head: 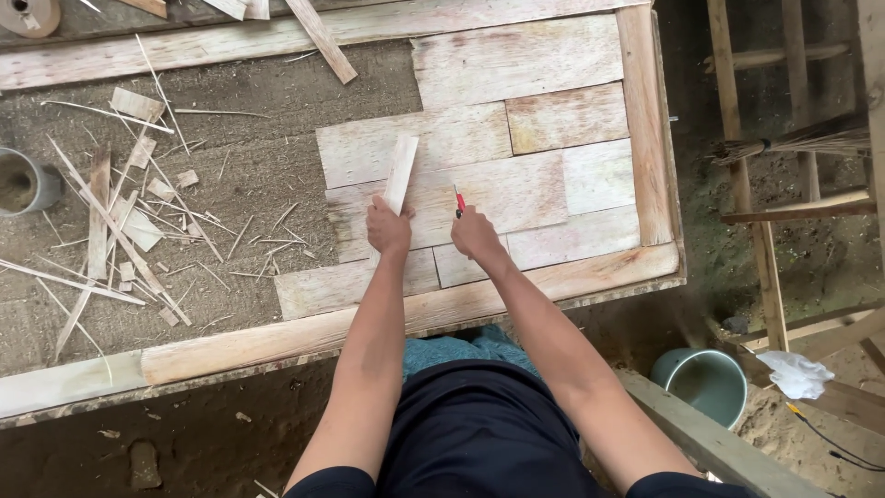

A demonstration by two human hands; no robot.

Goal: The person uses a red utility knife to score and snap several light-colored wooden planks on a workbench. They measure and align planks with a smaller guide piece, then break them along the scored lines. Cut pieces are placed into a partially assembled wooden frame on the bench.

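Looking down from the head camera, I see two containers first: a grey cup point(26, 183) at the left edge of the work board, open top up, with something brownish inside that I can't identify, and a green bucket point(705, 383) on the dirt floor at lower right, mouth up, inside looks pale and I can't tell what it holds. A white crumpled rag point(798, 373) lies just beside the bucket.

Left hand point(387, 227) is closed around the lower end of a thin wood strip point(400, 173). The strip's long axis runs near-vertical in frame, tilted slightly right, free end pointing away from me toward the far edge of the frame. It sits over the patchwork of flat wood panels point(516, 120), near the middle of the board.

Right hand point(476, 234) is fisted on a red-handled tool point(458, 200); only the red top shows, pointing up and away, blade or tip not readable. The two hands are near each other, not touching.

The panels are laid edge to edge inside a wooden frame point(645, 120), covering the right part. The left part shows the bare grey board point(258, 175) scattered with wood offcuts and slivers point(120, 231). A broom point(802, 140) and wooden rails point(756, 221) stand right of the frame.
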